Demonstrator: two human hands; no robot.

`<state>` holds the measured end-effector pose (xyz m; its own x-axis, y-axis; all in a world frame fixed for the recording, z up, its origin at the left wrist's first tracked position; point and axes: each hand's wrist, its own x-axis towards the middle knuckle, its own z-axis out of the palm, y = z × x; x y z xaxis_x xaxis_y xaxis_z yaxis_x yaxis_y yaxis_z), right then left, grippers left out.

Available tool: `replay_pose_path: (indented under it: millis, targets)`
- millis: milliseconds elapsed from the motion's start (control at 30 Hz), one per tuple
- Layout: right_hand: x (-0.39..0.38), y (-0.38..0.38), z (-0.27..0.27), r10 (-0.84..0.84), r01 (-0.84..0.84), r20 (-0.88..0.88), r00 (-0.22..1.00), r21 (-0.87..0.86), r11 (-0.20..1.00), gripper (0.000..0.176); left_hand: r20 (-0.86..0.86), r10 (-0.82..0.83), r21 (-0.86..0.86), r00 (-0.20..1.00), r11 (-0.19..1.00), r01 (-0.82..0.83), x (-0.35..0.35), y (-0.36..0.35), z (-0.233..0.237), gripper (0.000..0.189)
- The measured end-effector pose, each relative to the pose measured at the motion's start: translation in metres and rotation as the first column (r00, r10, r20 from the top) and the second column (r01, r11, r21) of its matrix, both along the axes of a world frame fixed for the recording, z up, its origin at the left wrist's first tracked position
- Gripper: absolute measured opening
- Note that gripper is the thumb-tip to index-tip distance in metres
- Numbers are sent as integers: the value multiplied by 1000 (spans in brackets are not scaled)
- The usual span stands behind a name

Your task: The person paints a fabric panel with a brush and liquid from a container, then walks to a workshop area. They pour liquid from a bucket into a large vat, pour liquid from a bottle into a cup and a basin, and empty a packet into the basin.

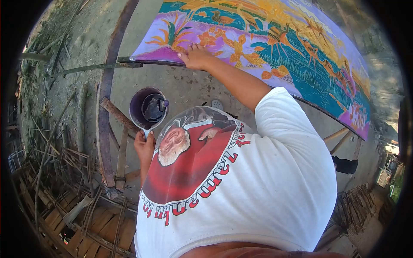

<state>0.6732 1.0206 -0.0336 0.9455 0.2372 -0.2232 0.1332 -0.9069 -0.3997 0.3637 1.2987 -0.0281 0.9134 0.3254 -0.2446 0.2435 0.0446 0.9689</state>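
Note:
My left hand (144, 146) grips the handle of a small round pan (148, 108) stained purple inside, held low in front of my white printed T-shirt (241, 185). Dark dye and a purple-tipped tool (164, 103) sit in the pan. My right hand (195, 56) reaches forward and rests flat, fingers apart, on the purple near edge of a large stretched cloth (275, 47) painted with orange flowers, birds and teal water. I see nothing held in that hand.
The cloth is stretched on a dark frame bar (129, 62) above a concrete floor (180, 88). Wooden planks (120, 159) and piles of sticks and scrap wood (64, 185) lie at the left and lower left. More wooden frames (357, 202) stand at the right.

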Motion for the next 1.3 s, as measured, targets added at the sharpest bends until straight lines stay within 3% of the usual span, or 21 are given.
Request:
replay_pose_path:
  millis: [67, 133, 333, 433, 500, 533, 600, 700, 767, 867, 967, 1033, 1300]
  targets:
    - [-29, 12, 5, 203, -202, -11, 979, 71, 977, 78, -14, 5, -14, 1000, 1000, -5, 1, 3, -5, 16]
    - [-29, -13, -5, 247, -246, -1, 969, 99, 964, 80, 9, 13, -23, 1000, 1000, -13, 3, 5, -9, 18]
    - [-28, -93, -1, -91, 88, -14, 996, -143, 986, 82, 8, 6, -8, 1000, 1000, -5, 6, 5, -5, 17]
    - [-49, -77, -4, 14, -23, -68, 998, -136, 990, 81, 7, -28, -5, 1000, 1000, 28, 10, 9, -9, 17]
    - [-58, -74, -2, 293, -291, -46, 955, 49, 955, 80, 8, -47, 35, 999, 998, 47, 13, 9, -4, 17]
    - [-52, -80, -7, 284, -281, -42, 958, 51, 958, 80, 4, -59, 70, 998, 996, 58, 13, 10, -3, 17]
    - [-20, -108, -21, 38, -31, 40, 998, -170, 985, 80, 38, -78, 36, 996, 996, 76, 14, 18, -10, 17]
    - [15, -95, -12, -243, 241, 4, 970, -130, 962, 82, 52, -125, 22, 991, 992, 124, 14, 28, -19, 17]
    - [11, -43, -10, -128, 129, -58, 990, 7, 992, 82, 50, -144, 34, 988, 989, 143, 15, 37, -30, 17]
    - [-29, 38, 8, 210, -205, -40, 977, 104, 973, 79, 30, -156, -38, 987, 987, 157, 17, 51, -54, 17]
    - [-65, 46, 23, 217, -218, 17, 976, 81, 973, 72, 14, -147, -25, 989, 989, 148, 22, 54, -55, 16]
    - [-78, 23, 10, 278, -304, 225, 934, 93, 948, 65, 32, -140, -49, 990, 989, 142, 23, 57, -54, 15]
    - [-197, -134, -6, -137, 204, 463, 876, -97, 974, 53, 17, -238, -11, 971, 971, 238, 19, 85, -61, 17]
